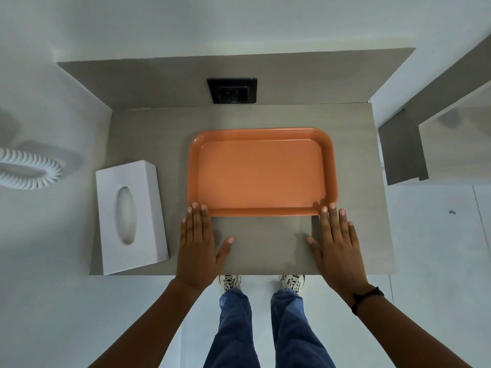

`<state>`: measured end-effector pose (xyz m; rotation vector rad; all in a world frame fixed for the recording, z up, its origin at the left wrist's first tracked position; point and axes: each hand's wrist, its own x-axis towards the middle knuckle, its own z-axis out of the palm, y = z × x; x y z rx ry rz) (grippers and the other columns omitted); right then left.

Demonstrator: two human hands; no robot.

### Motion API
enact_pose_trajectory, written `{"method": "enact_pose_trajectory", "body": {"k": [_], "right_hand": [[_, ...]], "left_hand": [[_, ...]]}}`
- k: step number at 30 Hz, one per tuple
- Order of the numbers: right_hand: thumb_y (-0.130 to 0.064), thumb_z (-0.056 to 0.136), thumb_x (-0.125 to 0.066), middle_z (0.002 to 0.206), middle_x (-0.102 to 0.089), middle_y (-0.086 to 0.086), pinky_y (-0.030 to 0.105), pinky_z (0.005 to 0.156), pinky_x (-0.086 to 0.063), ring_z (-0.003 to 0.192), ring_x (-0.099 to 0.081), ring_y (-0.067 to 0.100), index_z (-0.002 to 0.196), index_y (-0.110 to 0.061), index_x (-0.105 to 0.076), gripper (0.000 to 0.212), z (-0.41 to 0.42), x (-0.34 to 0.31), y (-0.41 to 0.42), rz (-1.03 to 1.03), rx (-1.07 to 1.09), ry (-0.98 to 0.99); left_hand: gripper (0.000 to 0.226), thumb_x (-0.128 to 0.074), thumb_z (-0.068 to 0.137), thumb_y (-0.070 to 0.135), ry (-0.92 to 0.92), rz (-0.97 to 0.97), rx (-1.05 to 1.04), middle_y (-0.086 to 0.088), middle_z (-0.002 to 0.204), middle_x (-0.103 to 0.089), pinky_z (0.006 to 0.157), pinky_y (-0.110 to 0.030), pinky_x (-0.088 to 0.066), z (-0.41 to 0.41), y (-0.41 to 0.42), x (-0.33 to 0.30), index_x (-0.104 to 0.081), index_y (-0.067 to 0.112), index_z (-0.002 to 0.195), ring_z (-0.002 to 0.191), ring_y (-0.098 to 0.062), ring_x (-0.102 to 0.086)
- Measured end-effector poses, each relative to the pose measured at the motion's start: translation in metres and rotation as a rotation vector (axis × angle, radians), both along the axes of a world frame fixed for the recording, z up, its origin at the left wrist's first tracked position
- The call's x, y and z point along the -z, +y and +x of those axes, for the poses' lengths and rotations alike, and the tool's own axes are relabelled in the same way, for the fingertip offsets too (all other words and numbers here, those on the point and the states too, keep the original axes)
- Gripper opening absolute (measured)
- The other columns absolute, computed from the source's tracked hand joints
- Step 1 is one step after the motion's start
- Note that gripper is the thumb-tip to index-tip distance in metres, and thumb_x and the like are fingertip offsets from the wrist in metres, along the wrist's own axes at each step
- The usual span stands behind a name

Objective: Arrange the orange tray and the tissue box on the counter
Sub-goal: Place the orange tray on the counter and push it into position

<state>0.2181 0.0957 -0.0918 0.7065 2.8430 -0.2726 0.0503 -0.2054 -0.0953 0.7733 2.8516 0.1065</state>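
We have both hands flat on the desk [148, 128], palms down and fingers spread, holding nothing. The left hand [198, 245] rests at the near left corner of the orange tray [261, 172], its fingertips [195, 206] touching or just lapping the tray's near rim. The right hand [336, 243] does the same at the near right corner. The tray lies flat, long side toward us, roughly square to the desk's edge, with bare desk between it and the back wall where a black socket [232, 90] sits.

The tissue box [130, 216] lies to the left of the tray, apart from it and not touched by either hand. It is turned a little off the tray's line, and its near end sits right at the front edge of the desk, possibly just over it.

We judge the tray is being nudged or squared with fingertip pressure alone. If one hand pushes harder than the other, the tray will likely swing askew on the smooth surface. A hard shove could run it into the back wall below the socket. The box is the greater worry: a careless sweep of our left hand toward it, or a pull toward us, could tip it off the front edge. Being light, it would also skid easily.
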Motion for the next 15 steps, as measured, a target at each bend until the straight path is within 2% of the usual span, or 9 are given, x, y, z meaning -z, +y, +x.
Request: {"method": "enact_pose_trajectory", "body": {"k": [6,11,15], "right_hand": [[-0.061,0.112,-0.030,0.185,-0.021,0.018,0.058,0.135,-0.030,0.171,-0.024,0.042,0.176,-0.009,-0.021,0.083,-0.037,-0.001,0.010,0.008,-0.006,0.010],[-0.061,0.112,-0.028,0.187,-0.013,0.016,0.056,0.137,-0.023,0.172,-0.013,0.040,0.178,-0.011,-0.014,0.083,-0.060,-0.004,0.016,-0.006,-0.006,0.000],[-0.060,0.112,-0.026,0.187,-0.010,0.015,0.057,0.138,-0.024,0.173,-0.014,0.040,0.178,-0.012,-0.012,0.083,-0.067,-0.006,0.018,-0.008,-0.002,-0.003]], "left_hand": [[0.107,-0.023,0.104,0.079,0.012,-0.012,-0.028,-0.027,0.179,-0.013,0.136,-0.054,-0.020,-0.034,0.011,0.000,-0.013,-0.004,0.171,0.168,-0.041,-0.017],[0.108,-0.026,0.103,0.078,0.023,-0.015,-0.032,-0.029,0.179,-0.013,0.136,-0.054,-0.019,-0.055,0.020,-0.001,-0.012,-0.005,0.170,0.167,-0.042,-0.018],[0.110,-0.033,0.102,0.077,0.016,-0.002,-0.036,-0.028,0.179,-0.012,0.136,-0.054,-0.019,-0.065,0.025,-0.002,-0.011,-0.005,0.171,0.168,-0.041,-0.015]]}}
